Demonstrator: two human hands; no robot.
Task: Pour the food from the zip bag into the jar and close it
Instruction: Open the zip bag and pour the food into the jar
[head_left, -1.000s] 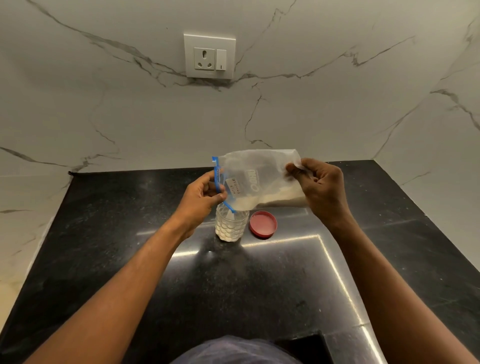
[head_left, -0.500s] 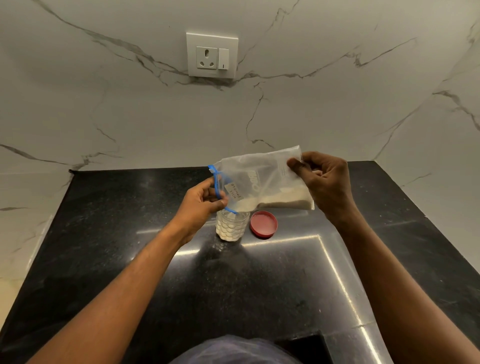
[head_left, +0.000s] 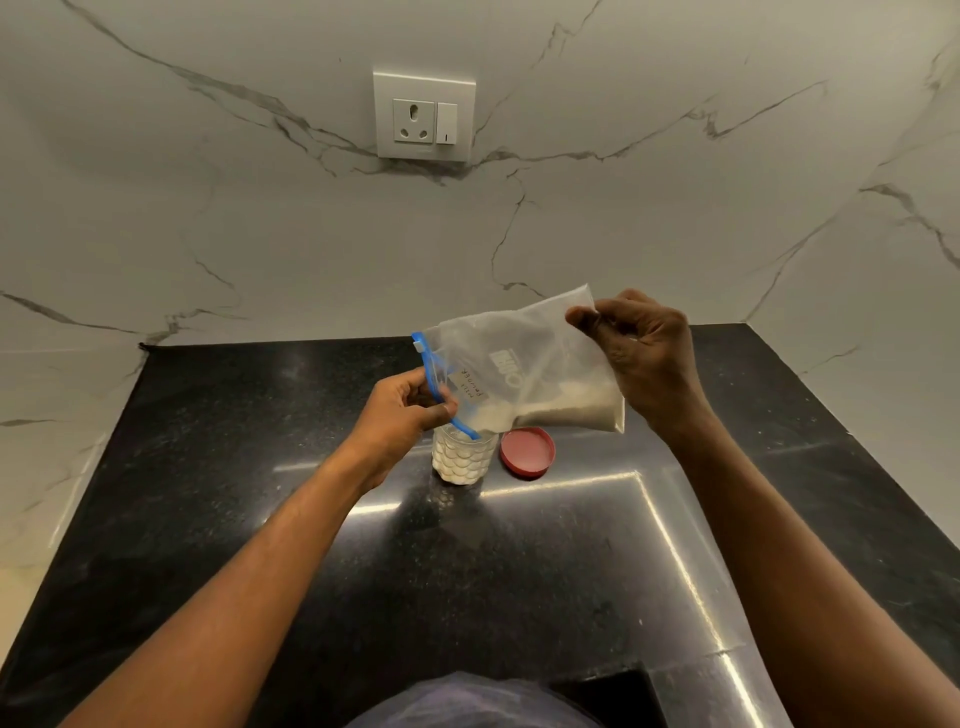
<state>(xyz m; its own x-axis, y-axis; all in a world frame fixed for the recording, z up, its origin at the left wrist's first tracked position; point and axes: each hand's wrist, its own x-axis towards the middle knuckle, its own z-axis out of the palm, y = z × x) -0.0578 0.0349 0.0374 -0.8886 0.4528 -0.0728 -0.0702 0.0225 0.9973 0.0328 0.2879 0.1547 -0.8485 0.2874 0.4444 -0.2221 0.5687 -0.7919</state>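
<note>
A clear zip bag (head_left: 524, 364) with a blue zipper strip and white powder inside is held tilted above a small textured glass jar (head_left: 462, 457). My left hand (head_left: 402, 410) pinches the zipper end, and the bag's lower mouth corner rests at the jar's opening. My right hand (head_left: 644, 358) grips the bag's raised far end. Powder lies along the bag's lower edge and fills much of the jar. The red lid (head_left: 527, 451) lies flat on the counter just right of the jar.
The jar and lid stand on a glossy black stone counter (head_left: 260, 493) in a corner of white marble walls. A socket with a switch (head_left: 423, 117) is on the back wall. The counter's front edge runs below my arms.
My right hand has lifted the bag's far end higher, so the bag tilts more steeply toward the jar. More powder has slid toward the mouth. My left hand stays at the jar.
</note>
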